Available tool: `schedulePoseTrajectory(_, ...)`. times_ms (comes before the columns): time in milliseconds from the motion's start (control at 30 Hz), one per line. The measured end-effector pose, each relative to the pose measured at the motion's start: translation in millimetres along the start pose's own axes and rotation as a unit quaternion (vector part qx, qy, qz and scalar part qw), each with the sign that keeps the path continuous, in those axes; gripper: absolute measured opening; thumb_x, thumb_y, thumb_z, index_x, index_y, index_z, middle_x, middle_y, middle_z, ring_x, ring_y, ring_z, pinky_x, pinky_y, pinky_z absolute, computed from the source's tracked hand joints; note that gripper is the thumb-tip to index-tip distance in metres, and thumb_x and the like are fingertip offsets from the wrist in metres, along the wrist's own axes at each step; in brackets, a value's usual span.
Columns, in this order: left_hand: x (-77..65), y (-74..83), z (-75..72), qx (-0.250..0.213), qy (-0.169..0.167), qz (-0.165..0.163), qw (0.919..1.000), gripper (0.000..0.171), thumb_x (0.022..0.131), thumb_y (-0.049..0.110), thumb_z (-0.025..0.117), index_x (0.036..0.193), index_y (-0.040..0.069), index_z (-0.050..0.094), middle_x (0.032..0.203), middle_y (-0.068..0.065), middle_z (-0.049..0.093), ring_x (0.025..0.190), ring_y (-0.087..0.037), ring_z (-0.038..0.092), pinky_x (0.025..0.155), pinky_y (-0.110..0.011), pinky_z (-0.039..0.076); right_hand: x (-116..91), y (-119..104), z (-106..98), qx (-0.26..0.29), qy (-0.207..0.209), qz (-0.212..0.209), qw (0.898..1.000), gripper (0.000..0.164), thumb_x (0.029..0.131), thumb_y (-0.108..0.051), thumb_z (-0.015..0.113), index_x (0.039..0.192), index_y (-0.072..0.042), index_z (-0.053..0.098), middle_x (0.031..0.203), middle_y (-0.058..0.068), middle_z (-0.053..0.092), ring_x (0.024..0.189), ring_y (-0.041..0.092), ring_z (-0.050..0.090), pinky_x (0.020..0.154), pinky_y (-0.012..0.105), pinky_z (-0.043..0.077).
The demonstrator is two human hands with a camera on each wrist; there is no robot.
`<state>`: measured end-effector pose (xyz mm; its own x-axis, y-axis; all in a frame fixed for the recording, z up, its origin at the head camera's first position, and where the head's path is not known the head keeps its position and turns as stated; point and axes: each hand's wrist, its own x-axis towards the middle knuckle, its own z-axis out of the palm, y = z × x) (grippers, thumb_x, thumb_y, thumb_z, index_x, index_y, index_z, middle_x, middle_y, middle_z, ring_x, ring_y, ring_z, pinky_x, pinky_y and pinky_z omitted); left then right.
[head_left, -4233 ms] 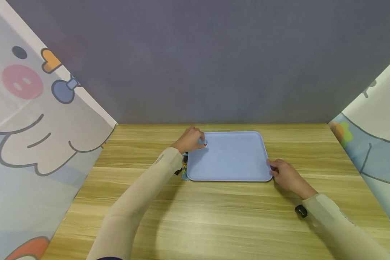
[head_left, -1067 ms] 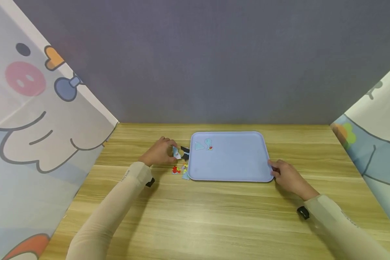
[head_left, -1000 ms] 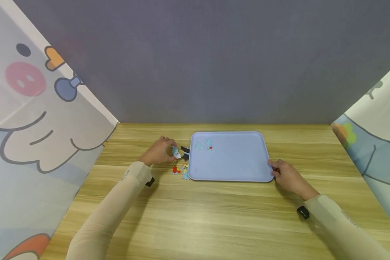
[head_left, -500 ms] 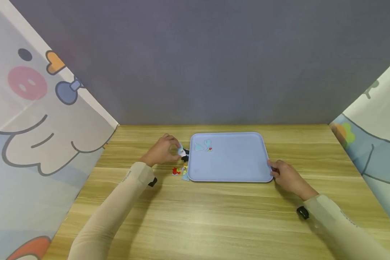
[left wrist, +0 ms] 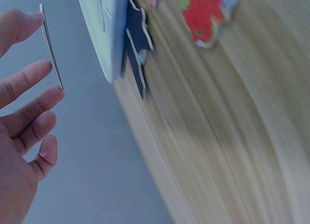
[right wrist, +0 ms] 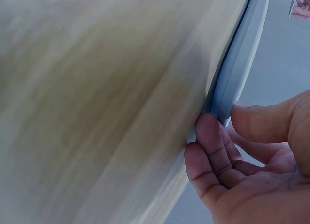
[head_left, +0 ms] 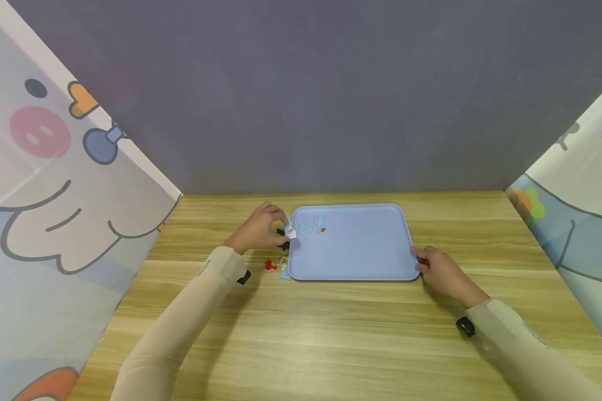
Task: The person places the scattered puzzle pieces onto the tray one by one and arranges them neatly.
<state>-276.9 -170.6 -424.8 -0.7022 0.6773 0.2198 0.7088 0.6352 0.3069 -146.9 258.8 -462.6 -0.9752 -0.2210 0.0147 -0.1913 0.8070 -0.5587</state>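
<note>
Between the thumb and fingertips of my left hand [head_left: 258, 228], a thin light-blue and white puzzle piece [head_left: 291, 230] is held over the left rim of the tray. The left wrist view shows that piece [left wrist: 51, 52] edge-on, clear of the table. My right hand [head_left: 441, 273] pinches the right edge of the pale blue tray [head_left: 353, 256], thumb on the rim and fingers low against its side [right wrist: 235, 79]. Inside the tray, at the upper left, lie a light-blue triangular piece [head_left: 305, 228] and a curvy light-blue piece with a red spot [head_left: 320, 224].
Left of the tray, dark puzzle pieces [head_left: 283, 244] lie partly hidden by my left hand. Below them on the wooden table [head_left: 331, 334] are a red piece [head_left: 270, 265] and a yellow and blue piece [head_left: 285, 269]. A grey panel [head_left: 331, 100] stands behind.
My left hand earlier left two pieces in the tray and went back to the table at left. It has lifted another piece and moved right to the tray's rim. The right hand stays put.
</note>
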Motion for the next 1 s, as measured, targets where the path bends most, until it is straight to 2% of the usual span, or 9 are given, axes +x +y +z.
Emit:
schedulePoseTrajectory(133,6.5,6.2,4.0,-0.006,0.004,-0.001,1.0000,0.030,0.071,0.026,0.083,0.093,0.011,0.068,0.105,-0.003,0.062,0.097,-0.021,0.046,0.088,-0.042,0.037,1,1,1,0.000,-0.001,-0.001,1.000,0.043,0.087,0.006,0.059,0.127,0.016,0.047,0.081,0.007,0.052,0.070,0.020,0.047,0.062,0.035,0.042)
schedulePoseTrajectory(333,17.3,15.1,9.1,-0.004,-0.014,-0.015,0.9998,0.034,0.073,0.028,0.082,0.097,0.008,0.069,0.108,-0.002,0.061,0.101,-0.020,0.045,0.093,-0.040,0.035,0,0,2,0.005,-0.005,0.008,1.000,0.043,0.087,0.006,0.059,0.127,0.015,0.047,0.083,0.008,0.054,0.072,0.021,0.049,0.063,0.036,0.043)
schedulePoseTrajectory(633,38.4,24.2,13.2,0.003,-0.019,0.015,0.9997,0.030,0.073,0.029,0.081,0.093,0.010,0.069,0.105,0.000,0.061,0.103,-0.019,0.046,0.093,-0.038,0.035,0,-2,1,0.004,0.000,0.008,1.000,0.043,0.087,0.006,0.058,0.127,0.016,0.046,0.081,0.007,0.052,0.068,0.020,0.045,0.060,0.033,0.040)
schedulePoseTrajectory(1000,63.8,32.3,23.5,0.028,-0.053,0.010,0.9981,0.031,0.077,0.038,0.077,0.096,0.015,0.069,0.109,0.002,0.061,0.111,-0.019,0.048,0.104,-0.040,0.027,0,-1,2,0.011,0.004,0.006,1.000,0.042,0.087,0.007,0.058,0.127,0.016,0.047,0.082,0.008,0.053,0.066,0.019,0.045,0.057,0.030,0.039)
